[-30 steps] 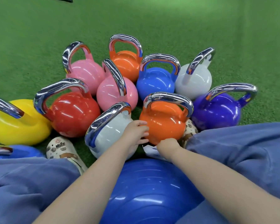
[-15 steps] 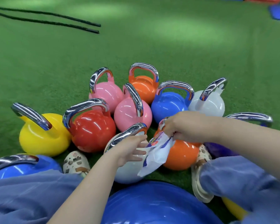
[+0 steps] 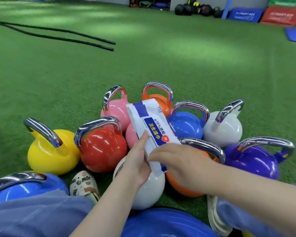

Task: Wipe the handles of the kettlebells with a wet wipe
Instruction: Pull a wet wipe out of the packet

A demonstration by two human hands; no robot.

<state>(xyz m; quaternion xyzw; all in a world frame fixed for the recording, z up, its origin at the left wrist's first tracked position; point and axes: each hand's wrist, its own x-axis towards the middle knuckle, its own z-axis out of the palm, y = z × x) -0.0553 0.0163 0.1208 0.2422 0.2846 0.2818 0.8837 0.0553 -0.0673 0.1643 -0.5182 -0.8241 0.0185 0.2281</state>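
Observation:
Several coloured kettlebells with chrome handles stand clustered on the green turf: yellow (image 3: 53, 151), red (image 3: 102, 149), pink (image 3: 116, 110), blue (image 3: 186, 127), white (image 3: 224, 129), purple (image 3: 251, 159) and a near orange one (image 3: 183, 185). Above them I hold a white and blue wet wipe pack (image 3: 152, 124), label up. My left hand (image 3: 138, 161) grips its left edge, thumb on top. My right hand (image 3: 176, 161) lies blurred over the pack's near end; its grip is hidden. A near white kettlebell (image 3: 149, 189) sits under my left hand.
I sit on a blue exercise ball (image 3: 161, 224) with my legs either side and patterned shoes (image 3: 84, 185) by the weights. Another blue kettlebell (image 3: 29, 187) is at the left. Two black ropes (image 3: 58, 35) lie far left; padded boxes (image 3: 246, 14) and medicine balls (image 3: 195, 9) line the back.
My right hand lifted the wipe pack from the floor up over the kettlebells. My left hand left the white kettlebell and took hold of the pack. The view tilted up.

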